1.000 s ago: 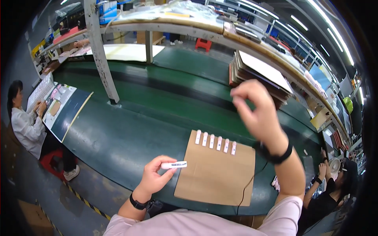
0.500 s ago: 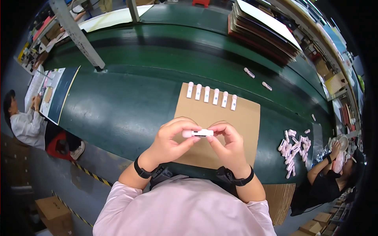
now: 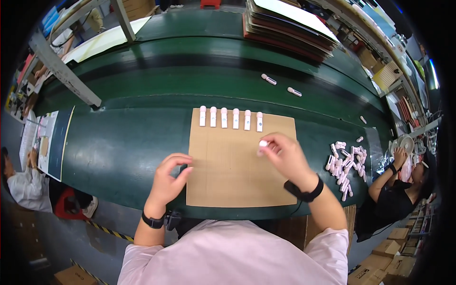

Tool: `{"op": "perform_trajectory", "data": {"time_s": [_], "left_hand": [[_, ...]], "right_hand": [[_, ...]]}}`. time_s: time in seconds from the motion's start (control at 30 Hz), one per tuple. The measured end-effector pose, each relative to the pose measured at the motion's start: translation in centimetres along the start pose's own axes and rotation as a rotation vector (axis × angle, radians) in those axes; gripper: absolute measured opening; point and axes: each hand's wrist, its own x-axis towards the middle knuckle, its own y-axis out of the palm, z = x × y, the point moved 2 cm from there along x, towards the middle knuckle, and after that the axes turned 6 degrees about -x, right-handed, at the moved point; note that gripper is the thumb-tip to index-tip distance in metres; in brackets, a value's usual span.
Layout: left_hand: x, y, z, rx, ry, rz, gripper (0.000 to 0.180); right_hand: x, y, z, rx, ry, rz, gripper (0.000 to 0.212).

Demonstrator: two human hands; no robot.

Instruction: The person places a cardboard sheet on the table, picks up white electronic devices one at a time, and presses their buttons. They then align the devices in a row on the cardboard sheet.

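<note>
My right hand [image 3: 289, 159] pinches a small pink-and-white stick-shaped device [image 3: 263, 144] above the right part of a brown cardboard sheet [image 3: 228, 185]. Only its white end and a bit of pink show past the fingers. My left hand [image 3: 170, 179] holds nothing; its fingers are apart and curved at the sheet's left edge. Along the far edge of the cardboard lies a row of several like devices [image 3: 236, 118], their rounded pink heads pointing away from me and their white bodies toward me.
A loose pile of such devices [image 3: 345, 166] lies on the green table [image 3: 123, 142] at right. Two more [image 3: 294, 91] lie on the conveyor beyond. Flat boards [image 3: 289, 28] are stacked at the back. Co-workers sit at far left [image 3: 28, 187] and right [image 3: 396, 194].
My hands have parted. The right hand has carried the device rightward and away from me, toward the row's right end; the left has let go and moved left.
</note>
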Motion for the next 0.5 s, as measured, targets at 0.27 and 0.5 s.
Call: {"op": "perform_trajectory", "data": {"time_s": [0.27, 0.5], "left_hand": [[-2.3, -1.3, 3.7, -0.036, -0.155, -0.102, 0.026], [-1.2, 0.9, 2.6, 0.182, -0.129, 0.069, 0.056]], "right_hand": [[4.1, -1.8, -7.4, -0.342, -0.085, -0.094, 0.016], [2.6, -0.9, -7.8, -0.537, -0.32, -0.054, 0.017]]}}
